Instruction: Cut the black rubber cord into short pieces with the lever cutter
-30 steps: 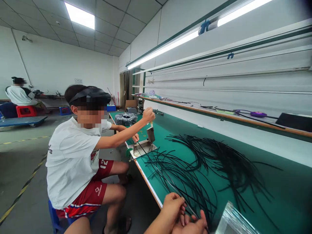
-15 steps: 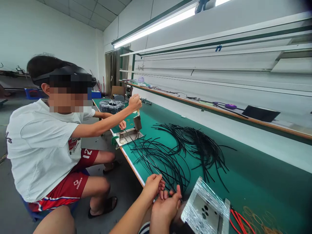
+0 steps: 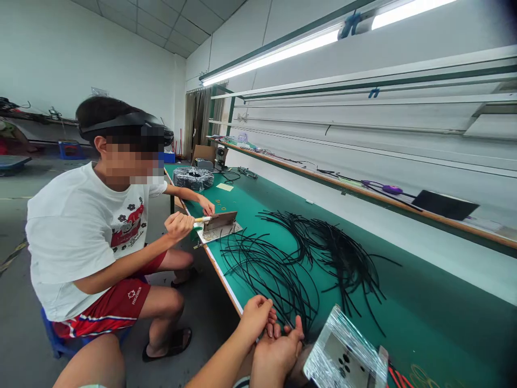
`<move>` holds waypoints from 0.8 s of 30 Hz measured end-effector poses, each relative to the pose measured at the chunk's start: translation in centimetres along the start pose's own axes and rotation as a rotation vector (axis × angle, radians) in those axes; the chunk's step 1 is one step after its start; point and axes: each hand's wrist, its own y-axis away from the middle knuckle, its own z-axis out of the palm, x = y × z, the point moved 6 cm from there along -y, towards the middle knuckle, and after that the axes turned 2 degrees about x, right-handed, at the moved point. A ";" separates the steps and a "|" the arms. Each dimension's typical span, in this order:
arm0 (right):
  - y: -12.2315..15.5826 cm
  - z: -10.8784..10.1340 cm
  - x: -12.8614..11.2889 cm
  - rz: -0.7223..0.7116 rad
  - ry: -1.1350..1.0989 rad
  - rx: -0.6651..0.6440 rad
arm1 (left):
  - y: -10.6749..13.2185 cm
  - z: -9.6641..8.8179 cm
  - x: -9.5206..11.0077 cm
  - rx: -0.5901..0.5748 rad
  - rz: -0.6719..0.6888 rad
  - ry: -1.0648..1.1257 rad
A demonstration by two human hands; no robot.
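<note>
At the bottom of the view my left hand (image 3: 255, 318) has its fingers curled, and my right hand (image 3: 277, 355) lies palm up just beside it. Whether either hand holds a thin strand is too small to tell. The ends of a loose pile of thin black rubber cords (image 3: 269, 272) reach close to my fingertips on the green bench mat (image 3: 424, 302). To the right of my right hand lies a plastic-wrapped metal plate with holes (image 3: 343, 350).
A seated co-worker (image 3: 89, 231) holds a brush (image 3: 200, 219) at a metal jig (image 3: 218, 226) on the bench edge. Further along are a second cord bundle (image 3: 343, 253), a wrapped black coil (image 3: 193, 178), and a long wooden shelf (image 3: 343, 183) above.
The co-worker's raised hand has dropped to the jig's left side, and the brush now lies level. My hands have barely moved.
</note>
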 end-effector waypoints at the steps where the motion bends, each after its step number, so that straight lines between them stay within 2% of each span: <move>1: -0.1 -0.1 0.1 -0.007 0.002 -0.009 | 0.0 0.0 0.0 0.004 0.010 -0.005; 6: -0.5 -0.3 1.3 0.051 -0.062 -0.111 | -0.3 0.3 -0.5 0.015 0.031 0.024; 10: -1.8 0.5 1.7 0.132 -0.184 -0.231 | 0.2 -0.5 -0.3 0.173 0.117 0.216; 14: -3.1 2.2 0.9 0.051 -0.248 -0.273 | 2.1 -2.6 0.7 0.292 0.225 0.400; 16: -2.4 3.2 1.0 0.091 -0.265 -0.328 | 3.1 -4.5 1.9 0.350 0.270 0.449; 19: 0.3 3.7 1.9 0.215 -0.250 -0.410 | 3.8 -7.8 4.7 0.413 0.325 0.527; 22: 2.8 2.9 3.1 0.337 -0.234 -0.456 | 3.5 -10.3 8.5 0.398 0.360 0.596; 24: 3.4 2.1 3.8 0.391 -0.227 -0.450 | 3.1 -11.3 10.7 0.376 0.357 0.600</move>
